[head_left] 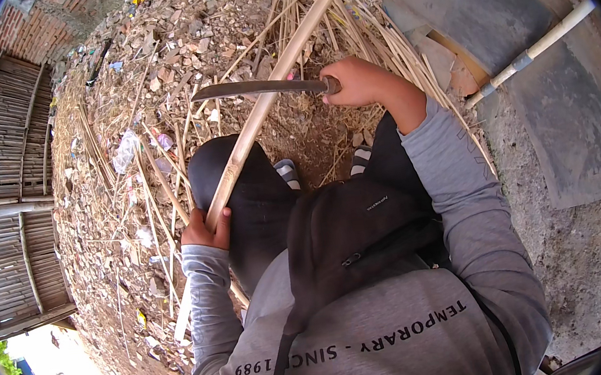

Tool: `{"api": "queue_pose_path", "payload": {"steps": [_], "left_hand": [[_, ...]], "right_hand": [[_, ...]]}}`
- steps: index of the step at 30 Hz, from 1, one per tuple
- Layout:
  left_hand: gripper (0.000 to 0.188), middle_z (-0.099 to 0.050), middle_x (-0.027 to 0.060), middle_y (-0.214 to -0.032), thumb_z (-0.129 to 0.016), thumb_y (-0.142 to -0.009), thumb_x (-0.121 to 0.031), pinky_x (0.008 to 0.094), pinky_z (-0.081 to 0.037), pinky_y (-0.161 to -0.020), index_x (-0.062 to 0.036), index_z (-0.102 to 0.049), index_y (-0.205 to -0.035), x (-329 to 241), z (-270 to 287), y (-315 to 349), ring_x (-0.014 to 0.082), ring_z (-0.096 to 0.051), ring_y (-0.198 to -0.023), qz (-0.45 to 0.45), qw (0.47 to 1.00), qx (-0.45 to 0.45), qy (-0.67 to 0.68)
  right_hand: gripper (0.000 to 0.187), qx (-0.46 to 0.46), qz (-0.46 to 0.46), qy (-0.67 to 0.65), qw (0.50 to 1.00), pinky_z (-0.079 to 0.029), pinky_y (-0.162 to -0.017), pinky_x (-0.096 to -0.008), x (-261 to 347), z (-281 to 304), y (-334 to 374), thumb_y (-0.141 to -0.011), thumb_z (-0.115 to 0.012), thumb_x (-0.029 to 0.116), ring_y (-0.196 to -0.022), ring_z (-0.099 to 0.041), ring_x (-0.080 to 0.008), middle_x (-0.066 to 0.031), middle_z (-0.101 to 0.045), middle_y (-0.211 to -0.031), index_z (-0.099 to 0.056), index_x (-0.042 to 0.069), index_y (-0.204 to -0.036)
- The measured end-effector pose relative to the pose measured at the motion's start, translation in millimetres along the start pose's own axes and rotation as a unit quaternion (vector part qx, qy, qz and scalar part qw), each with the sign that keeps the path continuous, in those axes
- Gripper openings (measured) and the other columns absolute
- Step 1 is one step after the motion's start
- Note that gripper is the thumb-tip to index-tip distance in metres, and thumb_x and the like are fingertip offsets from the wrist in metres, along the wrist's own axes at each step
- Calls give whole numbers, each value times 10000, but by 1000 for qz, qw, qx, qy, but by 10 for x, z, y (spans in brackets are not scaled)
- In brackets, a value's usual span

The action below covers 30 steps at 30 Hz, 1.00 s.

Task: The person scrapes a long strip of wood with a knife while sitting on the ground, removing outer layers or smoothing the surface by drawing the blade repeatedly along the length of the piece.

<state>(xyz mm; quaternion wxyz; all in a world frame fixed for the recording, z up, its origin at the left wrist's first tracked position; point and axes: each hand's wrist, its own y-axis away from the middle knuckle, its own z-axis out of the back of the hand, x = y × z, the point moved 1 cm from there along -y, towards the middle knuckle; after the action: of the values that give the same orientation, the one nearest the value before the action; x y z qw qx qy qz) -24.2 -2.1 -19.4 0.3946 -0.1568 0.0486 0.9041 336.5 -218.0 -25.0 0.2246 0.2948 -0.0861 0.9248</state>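
Both hands have a tight grip on something. Start at the left, where a bamboo fence [0, 185] curves down the side, with a bit of green plant [5, 362] low in the corner. Next to the fence the ground [120, 230] is dirt, covered with dry sticks, chips and scraps of trash.

The left hand [205, 231] sits by the left knee. Its fingers are closed around the low end of a long, pale bamboo pole [267, 91]. The pole lies across the left leg and slants up and to the right, over the pile of sticks, with its far end near the top of the picture.

Between the knees you can see two feet in striped sandals [288, 174] on the dirt. A dark bag [354, 233] hangs on the person's chest, over a grey long-sleeved shirt [405, 324].

The right hand [359, 81] is higher up and farther right. Its fingers are closed around the handle of a big knife [252, 88]. The long dark blade points left and lies flat across the pole, touching it about halfway up.

On the far right there are grey flat slabs [512, 30] on the ground, and a white pipe [537, 49] lies slanted over them. Below them is rough grey ground [575, 252].
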Motion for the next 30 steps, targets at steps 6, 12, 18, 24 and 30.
{"api": "queue_pose_path", "payload": {"steps": [6, 12, 18, 24, 30], "left_hand": [[522, -633, 232, -679, -691, -831, -519, 477, -504, -602, -14, -567, -865, 4, -7, 3, 431, -645, -659, -1, 1000, -5, -2], [513, -627, 228, -671, -693, -832, -512, 474, -499, -599, -17, -562, -855, -22, -2, 4, 429, -640, -654, -2, 1000, -10, -1], [507, -621, 230, -671, -699, -829, -504, 474, -494, -596, -19, -553, -842, -13, -11, 5, 430, -635, -651, -5, 1000, -16, 4], [507, -622, 231, -673, -698, -832, -502, 470, -494, -595, -16, -553, -845, -26, -13, 8, 429, -637, -652, -2, 1000, -16, 5], [507, -621, 233, -671, -697, -834, -502, 469, -497, -595, -16, -555, -843, -51, 8, 4, 428, -641, -656, -7, 1000, -17, 1]], "right_hand": [[283, 2, 2, -2, 1000, -459, -627, -422, -11, -1, -1, -744, -762, 260, -687, -617, -336, -157, -613, -708, -635, 30, -849], [304, 12, -4, 3, 1000, -465, -639, -421, -21, 5, -1, -748, -762, 274, -706, -621, -343, -164, -621, -731, -641, 30, -884], [331, 17, -4, 2, 1000, -475, -659, -420, -8, 19, 8, -749, -762, 280, -728, -627, -346, -171, -623, -744, -644, 25, -925], [350, 26, -11, 0, 1000, -473, -662, -421, -23, 16, 4, -746, -762, 286, -728, -619, -339, -174, -620, -755, -639, 19, -936], [358, 32, -19, -2, 999, -470, -663, -419, -18, 21, 1, -744, -761, 291, -727, -619, -336, -173, -620, -754, -637, 14, -932]]}}
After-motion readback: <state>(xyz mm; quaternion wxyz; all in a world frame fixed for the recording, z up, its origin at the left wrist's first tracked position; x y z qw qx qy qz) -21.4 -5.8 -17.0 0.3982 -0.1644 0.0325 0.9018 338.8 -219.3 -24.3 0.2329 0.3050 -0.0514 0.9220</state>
